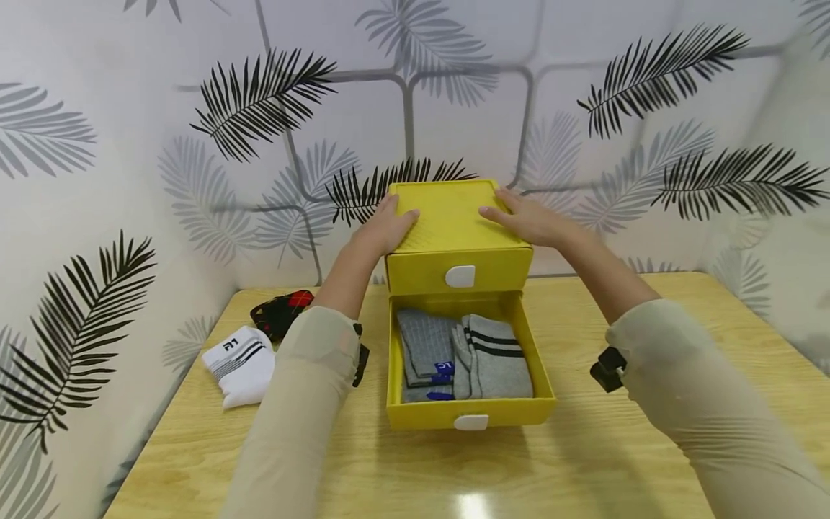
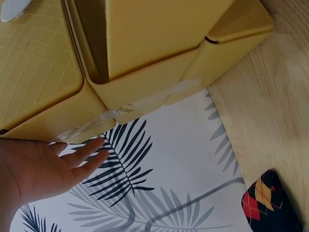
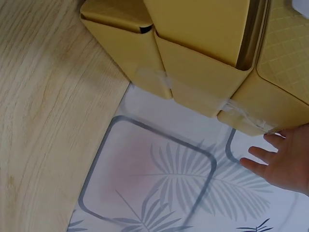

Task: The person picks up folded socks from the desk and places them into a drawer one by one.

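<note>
A yellow stacked drawer box (image 1: 457,216) stands by the wall, its tiers joined at the sides with clear tape. Below the shut top tier, a drawer (image 1: 415,417) is pulled out, holding folded dark grey socks (image 1: 424,342) and light grey socks with black stripes (image 1: 499,367). My left hand (image 1: 387,229) rests at the left edge of the box's top, thumb over the surface. Opposite it, my right hand (image 1: 528,218) lies at the right edge. In both wrist views the fingers reach out fairly straight along the box's sides.
On the wooden table (image 1: 681,346), left of the box, lie white socks (image 1: 245,371) with black stripes and black socks with a red pattern (image 1: 279,316). Leaf-patterned cloth (image 1: 467,130) hangs close behind the box.
</note>
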Demonstrator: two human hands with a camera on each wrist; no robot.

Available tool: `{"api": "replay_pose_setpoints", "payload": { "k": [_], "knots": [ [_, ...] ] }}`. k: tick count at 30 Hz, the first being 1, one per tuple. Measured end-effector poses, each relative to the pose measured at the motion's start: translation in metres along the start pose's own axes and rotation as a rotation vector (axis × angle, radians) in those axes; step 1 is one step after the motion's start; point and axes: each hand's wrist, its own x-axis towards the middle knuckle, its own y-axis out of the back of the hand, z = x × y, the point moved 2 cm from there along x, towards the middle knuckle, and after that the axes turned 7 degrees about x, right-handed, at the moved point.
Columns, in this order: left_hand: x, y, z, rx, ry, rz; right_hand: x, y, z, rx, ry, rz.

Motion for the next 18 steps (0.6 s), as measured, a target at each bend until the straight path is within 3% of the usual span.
{"api": "replay_pose_setpoints", "payload": {
  "k": [4,8,11,15,18],
  "knots": [
    [0.003,0.000,0.000,0.043,-0.005,0.052,0.001,0.000,0.002,-0.014,-0.009,0.002],
    [0.005,0.004,0.004,0.207,-0.024,0.194,0.002,0.001,0.002,-0.039,-0.015,0.008],
    [0.001,0.009,0.011,0.266,-0.055,0.317,0.003,0.003,0.002,-0.058,-0.033,0.005],
    [-0.019,0.013,0.019,0.066,-0.138,0.457,0.002,0.002,0.002,-0.055,-0.047,-0.008],
    [-0.041,0.012,0.027,-0.130,-0.244,0.513,0.000,0.001,0.002,-0.047,-0.050,-0.019]
  ]
}}
